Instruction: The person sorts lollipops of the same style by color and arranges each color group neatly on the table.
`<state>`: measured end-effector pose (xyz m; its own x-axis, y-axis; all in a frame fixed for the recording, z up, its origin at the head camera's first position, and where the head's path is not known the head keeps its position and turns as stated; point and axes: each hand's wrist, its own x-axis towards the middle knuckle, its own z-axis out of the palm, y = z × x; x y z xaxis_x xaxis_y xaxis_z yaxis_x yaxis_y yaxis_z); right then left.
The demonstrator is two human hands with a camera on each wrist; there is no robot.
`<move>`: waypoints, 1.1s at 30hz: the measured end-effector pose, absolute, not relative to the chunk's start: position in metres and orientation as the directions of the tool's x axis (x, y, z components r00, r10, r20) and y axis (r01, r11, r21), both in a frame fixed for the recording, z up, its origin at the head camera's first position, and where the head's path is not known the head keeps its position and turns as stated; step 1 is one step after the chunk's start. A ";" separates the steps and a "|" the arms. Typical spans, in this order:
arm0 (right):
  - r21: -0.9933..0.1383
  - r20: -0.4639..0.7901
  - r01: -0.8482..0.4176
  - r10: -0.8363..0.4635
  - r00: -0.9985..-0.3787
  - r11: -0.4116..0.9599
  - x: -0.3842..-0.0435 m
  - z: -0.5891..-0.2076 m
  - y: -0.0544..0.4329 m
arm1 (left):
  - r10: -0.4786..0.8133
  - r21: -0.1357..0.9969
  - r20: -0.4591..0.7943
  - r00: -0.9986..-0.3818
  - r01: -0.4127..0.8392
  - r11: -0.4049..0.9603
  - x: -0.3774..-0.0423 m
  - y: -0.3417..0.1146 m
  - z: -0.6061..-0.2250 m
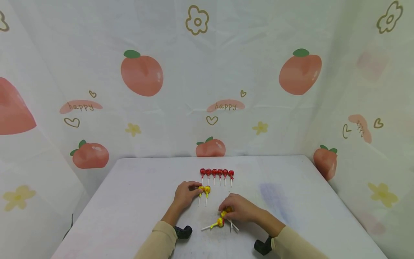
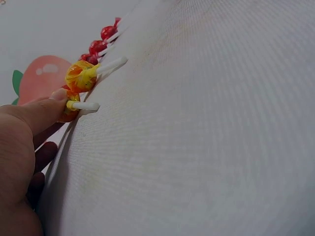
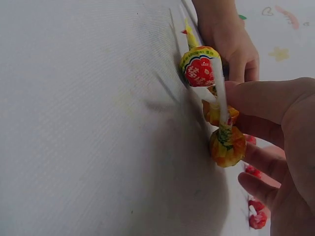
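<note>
My left hand (image 1: 186, 194) pinches the head of a yellow lollipop (image 2: 69, 112) between thumb and finger. Close beside it lies a second yellow lollipop (image 1: 207, 189), its stick towards me. Lower and to the right, my right hand (image 1: 240, 207) has thumb and fingers around a yellow lollipop (image 3: 211, 112) in a small cluster. Another orange-yellow lollipop (image 3: 228, 146) hangs against it near the fingers. A yellow lollipop with a red label (image 3: 199, 67) lies at the cluster's left, its stick pointing left in the head view.
Several red lollipops (image 1: 214, 172) form a row behind the yellow pair, sticks towards me. Everything lies on a white-covered table (image 1: 136, 187). A white curtain (image 1: 252, 64) printed with fruit stands behind and at the sides. Dark wrist devices (image 1: 183, 232) sit at both cuffs.
</note>
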<state>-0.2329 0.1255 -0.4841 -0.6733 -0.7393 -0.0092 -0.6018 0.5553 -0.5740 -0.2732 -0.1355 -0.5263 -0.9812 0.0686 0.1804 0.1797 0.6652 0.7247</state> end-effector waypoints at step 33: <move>-0.638 0.229 -0.534 -0.526 -0.819 0.554 -0.255 -0.475 0.107 | 0.073 0.726 0.178 -0.981 0.181 0.664 -0.274 -0.136 -0.527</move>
<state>-0.2546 0.1066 -0.4755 -0.8194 -0.5256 0.2288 -0.5339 0.5544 -0.6384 -0.2735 -0.1356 -0.5266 -0.9814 0.0730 0.1777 0.1808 0.6639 0.7257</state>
